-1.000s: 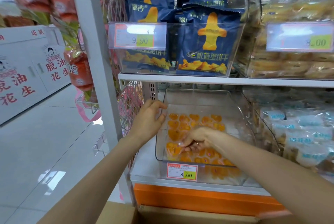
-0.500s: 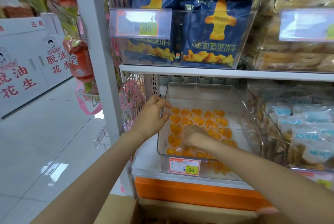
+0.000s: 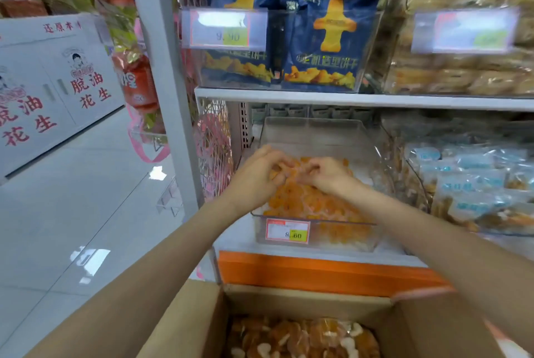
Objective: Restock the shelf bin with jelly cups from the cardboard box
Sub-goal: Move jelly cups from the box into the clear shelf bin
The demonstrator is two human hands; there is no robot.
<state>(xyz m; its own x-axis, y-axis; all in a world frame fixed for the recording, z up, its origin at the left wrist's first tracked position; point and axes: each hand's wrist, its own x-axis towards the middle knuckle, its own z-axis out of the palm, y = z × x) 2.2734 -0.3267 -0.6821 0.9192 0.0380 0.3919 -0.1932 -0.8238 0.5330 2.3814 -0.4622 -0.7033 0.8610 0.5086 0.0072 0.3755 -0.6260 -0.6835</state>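
Left hand (image 3: 254,182) and right hand (image 3: 328,175), fingers curled, meet over orange jelly cups (image 3: 303,203) in the clear shelf bin (image 3: 312,132), centre frame; grip indeterminable through blur. White shelf (image 3: 237,239) beneath; cardboard box (image 3: 289,298) bottom centre; glossy grey floor (image 3: 72,198) left.

The left hand (image 3: 257,181) has left the shelf bin's (image 3: 318,132) 9 o'clock wall and come in over the jelly cups (image 3: 303,201), fingers curled, nearly meeting the right hand (image 3: 326,175). The right hand has shifted from the bin's 6 o'clock front toward its middle. The view has dipped, showing the open cardboard box (image 3: 289,299) at 6 o'clock.
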